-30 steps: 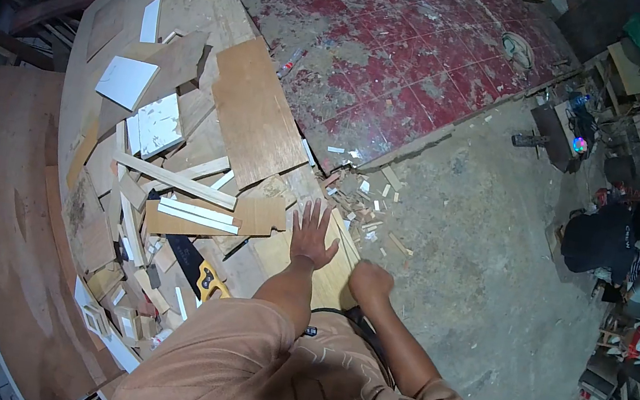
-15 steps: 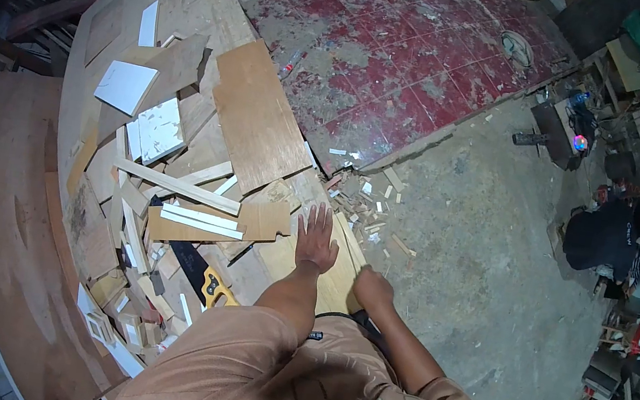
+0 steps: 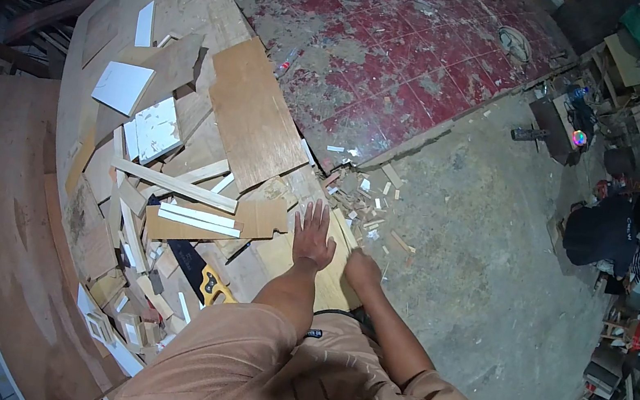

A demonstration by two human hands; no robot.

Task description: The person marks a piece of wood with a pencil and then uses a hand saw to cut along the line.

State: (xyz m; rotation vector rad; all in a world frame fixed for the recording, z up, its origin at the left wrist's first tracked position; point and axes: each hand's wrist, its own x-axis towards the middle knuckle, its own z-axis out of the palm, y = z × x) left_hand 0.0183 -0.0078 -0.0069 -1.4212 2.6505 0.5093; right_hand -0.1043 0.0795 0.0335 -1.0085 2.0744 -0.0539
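My left hand (image 3: 314, 236) lies flat with its fingers stretched forward, pressing on a pale plywood board (image 3: 332, 283). My right hand (image 3: 363, 273) is closed at the board's right edge, where a thin strip runs along the side. Whatever the right fingers hold is hidden under the fist. Left of my left forearm, a handsaw (image 3: 215, 289) with a yellow handle lies among the offcuts. A dark, slim pen-like thing (image 3: 238, 252) rests between the saw and the board.
A brown plywood sheet (image 3: 254, 112), white-faced pieces (image 3: 122, 87) and wooden strips (image 3: 173, 185) cover the worktop at left. Small wood scraps (image 3: 372, 208) litter the concrete floor (image 3: 478, 248). Red tiles (image 3: 391, 53) lie beyond. Another person (image 3: 600, 234) crouches at far right.
My right hand has moved forward and slightly left along the board's edge, staying closed. The left hand stays flat on the board. The view has shifted slightly.
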